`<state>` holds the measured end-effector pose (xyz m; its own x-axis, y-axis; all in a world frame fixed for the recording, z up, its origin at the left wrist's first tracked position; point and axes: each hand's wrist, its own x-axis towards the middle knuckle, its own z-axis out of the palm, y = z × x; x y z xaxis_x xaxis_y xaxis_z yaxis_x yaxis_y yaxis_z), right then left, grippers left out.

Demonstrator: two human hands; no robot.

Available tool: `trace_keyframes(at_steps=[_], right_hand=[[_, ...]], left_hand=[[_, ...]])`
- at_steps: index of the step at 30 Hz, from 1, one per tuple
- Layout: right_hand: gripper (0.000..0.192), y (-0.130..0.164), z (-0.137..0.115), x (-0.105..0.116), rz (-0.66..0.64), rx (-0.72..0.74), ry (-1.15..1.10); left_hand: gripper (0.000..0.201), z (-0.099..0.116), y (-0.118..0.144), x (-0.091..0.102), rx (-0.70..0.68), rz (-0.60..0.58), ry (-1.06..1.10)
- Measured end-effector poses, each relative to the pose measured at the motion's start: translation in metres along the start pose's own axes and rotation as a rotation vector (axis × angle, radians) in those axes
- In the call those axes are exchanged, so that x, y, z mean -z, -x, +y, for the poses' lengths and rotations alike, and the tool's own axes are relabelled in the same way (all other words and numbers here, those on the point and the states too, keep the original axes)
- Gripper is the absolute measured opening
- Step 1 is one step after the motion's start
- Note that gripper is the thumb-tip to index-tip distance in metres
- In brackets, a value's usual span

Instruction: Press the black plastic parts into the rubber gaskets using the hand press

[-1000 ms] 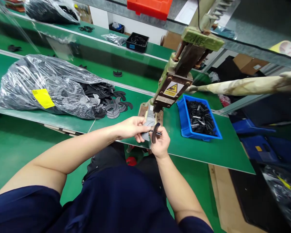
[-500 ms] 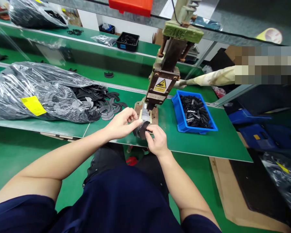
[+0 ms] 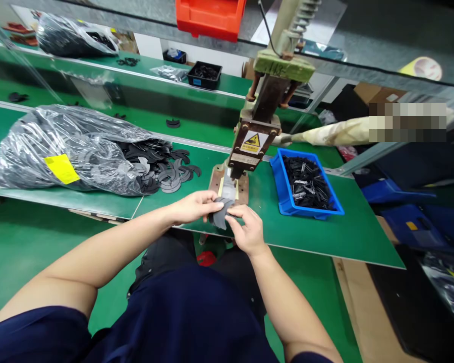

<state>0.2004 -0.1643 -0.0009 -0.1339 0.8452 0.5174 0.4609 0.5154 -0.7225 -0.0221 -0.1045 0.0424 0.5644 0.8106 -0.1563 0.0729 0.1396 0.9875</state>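
Observation:
Curved black-grey flat pieces are held between my two hands, just in front of the press base. Thumb and fingers of my left hand are closed on their left side. My right hand pinches their right edge. How many pieces there are I cannot tell. Behind them stands a hand press with a warning label; its ram comes down over a pale metal fixture on a brown base plate. Similar curved pieces lie in a loose pile left of the press.
A large clear plastic bag of such pieces lies on the green bench at left. Right of the press is a blue bin of small black parts. The press's wrapped lever juts out rightward. A red bin hangs above.
The held pieces have turned, so their broad grey faces now show more. Both hands stay close together at the press. The whole view has shifted slightly downward in the picture.

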Motion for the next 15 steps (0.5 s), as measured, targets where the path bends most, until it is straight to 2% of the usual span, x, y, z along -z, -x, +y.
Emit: trace_keyframes(at_steps=[1, 2, 4, 6, 8, 10, 13, 15], right_hand=[[0.017, 0.001, 0.003, 0.002, -0.014, -0.015, -0.002], [0.022, 0.002, 0.007, 0.004, -0.018, -0.034, -0.002], [0.028, 0.008, 0.014, 0.012, 0.013, -0.079, 0.007], [0.024, 0.016, 0.021, 0.021, 0.066, -0.120, 0.024], [0.019, 0.025, 0.026, 0.032, 0.107, -0.150, 0.045], [0.016, 0.033, 0.030, 0.042, 0.130, -0.169, 0.069], [0.014, 0.040, 0.033, 0.054, 0.152, -0.193, 0.116], [0.013, 0.042, 0.035, 0.062, 0.164, -0.214, 0.155]], left_hand=[[0.046, -0.004, -0.004, 0.005, 0.030, -0.020, 0.031], [0.047, -0.010, -0.009, 0.011, 0.045, 0.013, 0.059], [0.047, -0.023, -0.028, 0.028, 0.067, 0.223, 0.132], [0.044, -0.034, -0.057, 0.049, 0.139, 0.452, 0.235], [0.038, -0.037, -0.094, 0.070, 0.220, 0.573, 0.311], [0.033, -0.029, -0.135, 0.088, 0.234, 0.629, 0.334], [0.023, -0.003, -0.195, 0.111, 0.169, 0.679, 0.345], [0.015, 0.013, -0.225, 0.121, 0.133, 0.682, 0.352]])
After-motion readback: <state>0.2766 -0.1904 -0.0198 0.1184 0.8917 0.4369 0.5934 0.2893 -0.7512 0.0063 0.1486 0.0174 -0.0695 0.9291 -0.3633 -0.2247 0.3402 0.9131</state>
